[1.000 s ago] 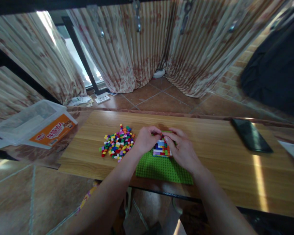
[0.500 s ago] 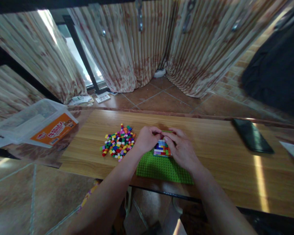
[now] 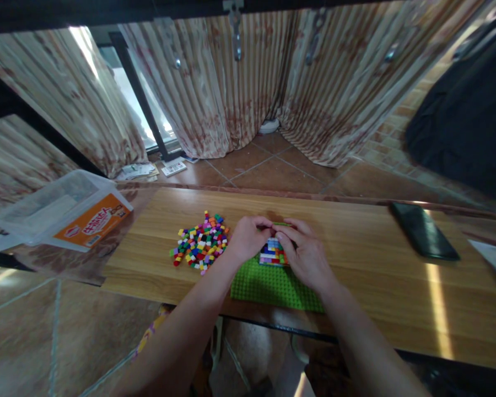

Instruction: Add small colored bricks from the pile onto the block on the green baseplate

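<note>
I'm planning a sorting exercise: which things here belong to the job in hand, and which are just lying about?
Seemingly part of the job:
left hand
right hand
assembled bricks
green baseplate
loose brick pile

Seemingly just lying about:
dark flat device
papers by the window
plastic tub

1. On the orange label (image 3: 93,223) of the clear plastic box (image 3: 66,190), large white Chinese-looking characters are printed, too blurred to be read with certainty.
2. On the white card (image 3: 174,169), dark print is seen but cannot be read.
</note>
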Motion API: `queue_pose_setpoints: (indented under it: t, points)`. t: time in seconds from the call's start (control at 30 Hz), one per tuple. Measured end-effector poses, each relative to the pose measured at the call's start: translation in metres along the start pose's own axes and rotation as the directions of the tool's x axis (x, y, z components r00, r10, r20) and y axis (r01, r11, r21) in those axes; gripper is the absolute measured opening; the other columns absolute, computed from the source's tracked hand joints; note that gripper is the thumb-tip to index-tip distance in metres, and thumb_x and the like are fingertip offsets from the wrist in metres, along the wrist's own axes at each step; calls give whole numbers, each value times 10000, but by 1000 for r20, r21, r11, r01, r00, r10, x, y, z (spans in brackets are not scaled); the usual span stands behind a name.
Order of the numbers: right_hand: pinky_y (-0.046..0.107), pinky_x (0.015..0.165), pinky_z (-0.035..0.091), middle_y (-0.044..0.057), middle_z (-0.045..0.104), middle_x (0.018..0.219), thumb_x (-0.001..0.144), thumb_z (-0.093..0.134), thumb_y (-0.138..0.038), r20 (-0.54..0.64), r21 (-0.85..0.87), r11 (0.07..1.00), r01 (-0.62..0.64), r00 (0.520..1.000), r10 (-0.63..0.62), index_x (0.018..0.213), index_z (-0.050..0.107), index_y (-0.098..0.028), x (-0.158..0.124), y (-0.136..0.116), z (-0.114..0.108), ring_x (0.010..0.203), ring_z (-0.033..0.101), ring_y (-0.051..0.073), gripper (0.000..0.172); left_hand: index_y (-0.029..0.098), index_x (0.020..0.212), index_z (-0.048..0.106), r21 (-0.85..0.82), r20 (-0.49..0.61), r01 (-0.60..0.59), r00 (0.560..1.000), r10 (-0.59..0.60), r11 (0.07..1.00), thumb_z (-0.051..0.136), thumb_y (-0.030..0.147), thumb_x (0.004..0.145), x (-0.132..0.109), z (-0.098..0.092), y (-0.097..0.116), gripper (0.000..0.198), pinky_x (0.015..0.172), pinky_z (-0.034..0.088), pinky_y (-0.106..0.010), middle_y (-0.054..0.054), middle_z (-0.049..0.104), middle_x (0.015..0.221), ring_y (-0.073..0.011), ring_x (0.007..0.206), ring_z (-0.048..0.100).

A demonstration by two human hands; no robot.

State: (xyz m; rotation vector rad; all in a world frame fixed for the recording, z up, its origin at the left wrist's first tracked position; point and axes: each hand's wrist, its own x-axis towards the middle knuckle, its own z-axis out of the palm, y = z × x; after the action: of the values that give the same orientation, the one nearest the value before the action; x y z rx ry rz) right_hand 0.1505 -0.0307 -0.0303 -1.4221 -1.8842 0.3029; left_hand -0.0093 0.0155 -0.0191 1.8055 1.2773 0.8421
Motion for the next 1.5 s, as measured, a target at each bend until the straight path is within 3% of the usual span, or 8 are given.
queue_pose_setpoints:
  t: [0.13, 0.37, 0.53, 0.63, 0.97, 1.13, 1.33, 1.5]
  points:
    - [485, 1014, 485, 151, 625, 1232, 975, 441, -427, -53, 46, 998, -43, 998, 45, 1151, 709, -199, -1, 0, -4, 1142, 601, 268, 394, 127, 938, 746, 5, -20, -2, 1000, 3, 1000, 592, 102, 809, -2, -11, -3, 202, 888, 539, -284, -72, 775, 964, -165, 899, 705]
    - [476, 1038, 469, 146, 641, 1204, 978, 434, -431, -86, 73, 996, -59, 994, 65, 1104, 716, -196, 1, 2, -10, 1137, 607, 262, 388, 151, 926, 757, 204, -150, 111, 985, -81, 973, 541, 124, 824, -2, -58, -23, 241, 821, 556, -289, -67, 777, 947, -168, 832, 705]
    - [459, 1021, 481, 138, 657, 1167, 976, 434, -443, -74, 78, 995, -68, 994, 74, 1057, 730, -198, 2, 1, -8, 1124, 614, 263, 393, 161, 866, 780, 436, 1, 94, 994, -105, 895, 557, 124, 786, -8, -84, -37, 240, 785, 535, -281, -65, 779, 874, -174, 787, 692]
    - [456, 1013, 485, 139, 663, 1150, 975, 435, -437, -66, 76, 995, -69, 995, 74, 1039, 735, -190, 2, 0, -8, 1123, 617, 266, 394, 179, 842, 786, 509, 23, 109, 990, -140, 854, 573, 148, 769, -14, -91, -34, 227, 742, 521, -267, -48, 774, 813, -166, 733, 674]
    - [475, 1004, 491, 143, 662, 1147, 968, 440, -445, -61, 68, 995, -68, 996, 72, 1016, 741, -197, 2, 1, -6, 1091, 630, 268, 393, 211, 693, 760, 611, 64, 112, 980, -190, 784, 610, 234, 776, -16, -72, -6, 173, 699, 471, -278, -48, 739, 738, -187, 703, 650]
    - [484, 1007, 489, 137, 664, 1140, 965, 440, -458, -53, 74, 995, -65, 996, 69, 1015, 745, -211, 2, 1, -7, 1099, 627, 275, 395, 204, 653, 728, 733, -1, 161, 972, -236, 661, 582, 182, 760, -16, -62, 2, 183, 751, 491, -299, -74, 727, 755, -221, 779, 665]
    - [467, 1006, 489, 139, 659, 1148, 967, 446, -436, -46, 63, 996, -68, 996, 71, 1007, 742, -205, 2, 2, -7, 1111, 623, 268, 378, 172, 777, 725, 782, -7, 147, 974, -228, 605, 488, 204, 854, -16, -58, 0, 252, 772, 499, -311, -117, 737, 811, -241, 848, 690]
    - [462, 1002, 489, 148, 652, 1152, 968, 445, -429, -34, 61, 995, -75, 996, 77, 1007, 740, -190, 2, 3, -7, 1103, 625, 266, 382, 128, 1028, 667, 741, -102, 237, 964, -244, 628, 411, 228, 933, -14, -60, -5, 290, 794, 504, -337, -156, 742, 908, -269, 929, 698]
